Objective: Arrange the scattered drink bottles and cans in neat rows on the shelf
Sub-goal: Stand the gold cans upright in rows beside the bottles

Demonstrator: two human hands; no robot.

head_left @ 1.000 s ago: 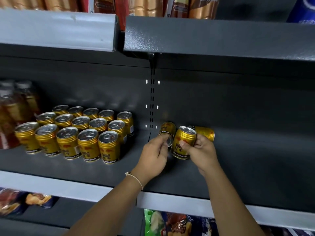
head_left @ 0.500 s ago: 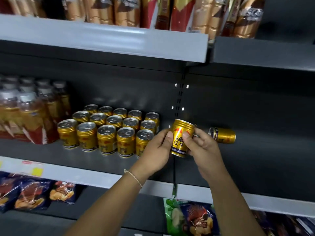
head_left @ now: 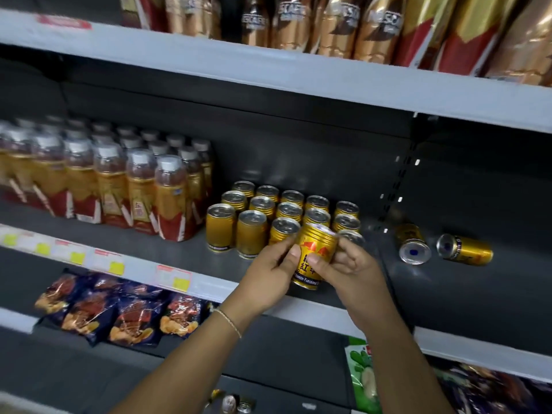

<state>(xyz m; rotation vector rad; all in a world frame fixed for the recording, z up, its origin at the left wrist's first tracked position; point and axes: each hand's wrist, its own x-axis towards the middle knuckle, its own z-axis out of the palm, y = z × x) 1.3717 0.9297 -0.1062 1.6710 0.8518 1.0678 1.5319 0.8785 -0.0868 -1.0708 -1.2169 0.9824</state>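
Held gold can [head_left: 313, 258]: red emblem on the label, red Chinese characters partly hidden by thumbs, small print near the base reads roughly "Vitamin Functional", rest cut off. Its long axis is near vertical, top tipped slightly away and right, silver lid end up, base just above the front edge of the middle shelf [head_left: 448, 294]. It sits in front of the front-right corner of the standing block of gold cans [head_left: 268, 218], which are upright in rows, lids up, labels too blurred to read. Left hand [head_left: 268, 279] grips the can's left side, thumb across the label, fingers [head_left: 282, 245] curled round the back. Right hand [head_left: 349, 271] grips the right side, thumb on the label, fingers curled round the can's upper right. Both forearms come up from bottom of view, converging at the can; thin bracelet [head_left: 230, 319] on the left wrist. Two more gold cans lie on their sides to the right: near one [head_left: 413, 243] with base toward camera, axis front-to-back; far one [head_left: 464, 250] with lid end facing left, axis left-right. Left of the block: white-capped bottles [head_left: 140, 189] with red-gold labels, text unreadable. Upper shelf: copper-gold bottles [head_left: 343, 25], partial "NESCAFE" lettering. Lower shelf: dark snack bags [head_left: 119, 315].
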